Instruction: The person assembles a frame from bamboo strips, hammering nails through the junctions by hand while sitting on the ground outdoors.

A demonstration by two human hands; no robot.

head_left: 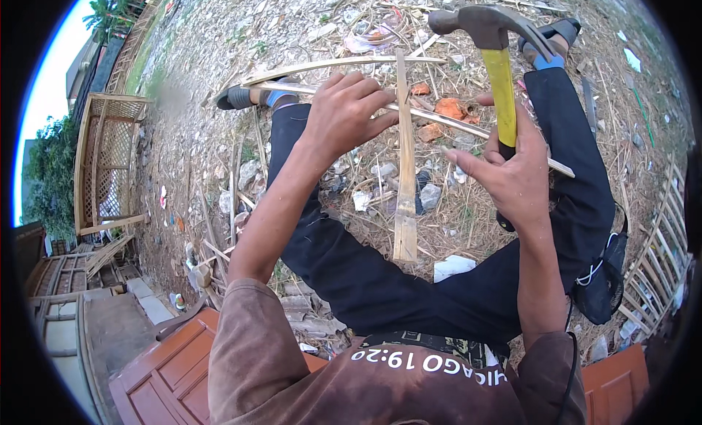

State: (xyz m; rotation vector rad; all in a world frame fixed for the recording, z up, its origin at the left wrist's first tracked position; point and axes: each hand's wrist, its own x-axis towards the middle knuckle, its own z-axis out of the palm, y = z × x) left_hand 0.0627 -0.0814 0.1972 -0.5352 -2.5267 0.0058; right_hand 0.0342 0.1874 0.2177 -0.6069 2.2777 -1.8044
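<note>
The long thin strip [450, 123] slants from far left to nearer right, passing beneath the left hand [344, 122], which pinches it between thumb and fingers and hides part of it. Just right of that hand, the broader slat [406, 176] crosses it, long axis near to far. The smaller hammer [500, 81] points far, claw rightward, its handle's end partly covered by the right hand [515, 173] closed round it.

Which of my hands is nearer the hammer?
Right: your right hand holds the hammer; your left hand is apart from it, farther left, on a thin wooden strip.
</note>
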